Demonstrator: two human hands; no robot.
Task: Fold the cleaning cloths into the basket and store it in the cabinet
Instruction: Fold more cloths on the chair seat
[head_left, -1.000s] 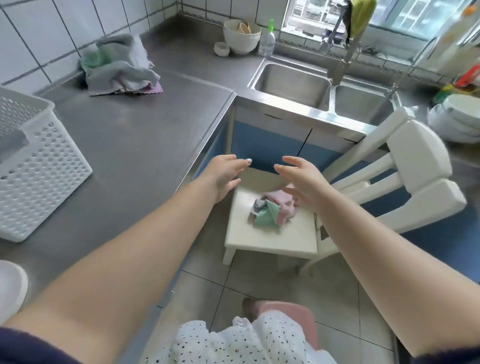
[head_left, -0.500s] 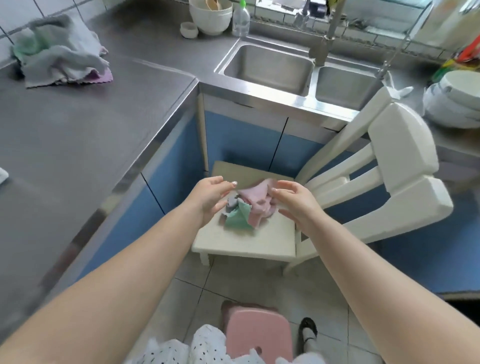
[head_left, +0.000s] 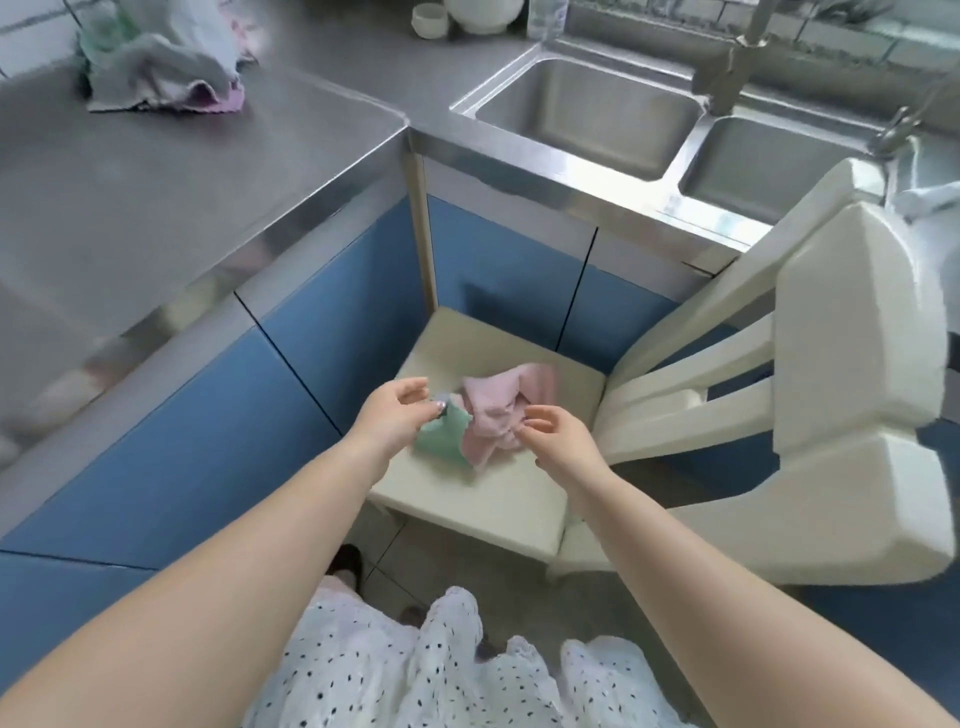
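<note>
From the head camera, both hands reach down to a small heap of cloths on a chair seat (head_left: 498, 499) that stands in the corner under the counter. The left hand (head_left: 395, 423) has its fingers curled loosely at the near-left edge of the green cloth (head_left: 444, 441); whether it already pinches the cloth I cannot tell, as the fingertips blur there. The right hand (head_left: 558, 441) is cupped at the right side of the pink cloth (head_left: 498, 410), its fingers bent toward it, and contact is likewise unclear. The two hands come from opposite sides, probably to gather the heap in one go before it is folded.

The cloths are soft and crumpled, the pink one bunched on top of the flatter green one. The chair is smooth, cream-coloured, with thick rounded slats in its back. A second pile of cloths (head_left: 161, 67), grey, green and pink-edged, lies far left on the steel counter (head_left: 182, 208), which is dull and brushed. A double steel sink (head_left: 587, 109) sits far right. The cabinet doors (head_left: 322, 353) below are flat blue panels. No basket is in view.
</note>
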